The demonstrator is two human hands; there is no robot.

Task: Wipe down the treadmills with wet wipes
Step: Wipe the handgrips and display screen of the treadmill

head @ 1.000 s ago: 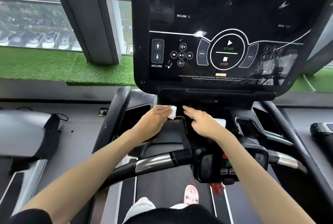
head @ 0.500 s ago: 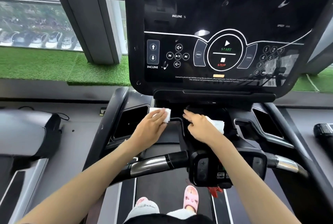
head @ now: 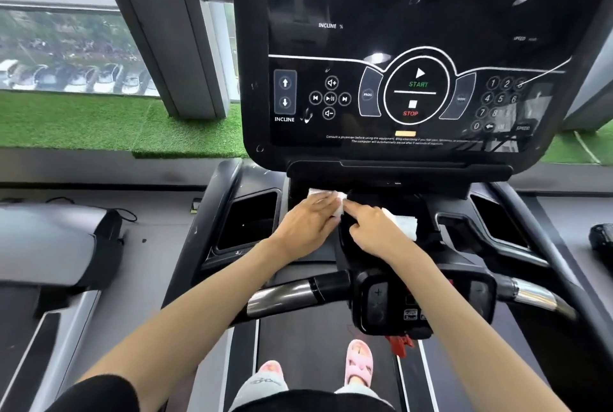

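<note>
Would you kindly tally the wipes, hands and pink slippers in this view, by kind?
Wet wipes: 2, left wipe and right wipe.
Hands: 2, left hand and right hand.
Pink slippers: 2, left slipper and right slipper.
Total: 6.

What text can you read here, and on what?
"INCLINE %": upper console
"INCLINE": below arrow keys
"START", "STOP": round centre button
"PROG": curved key
"1", "2", "4"–"8", "0": keypad
"HEART RATE": console top edge
"Consult a physician before using the equipment": fine print, rest blurred
Handlebar control labels: unreadable
</note>
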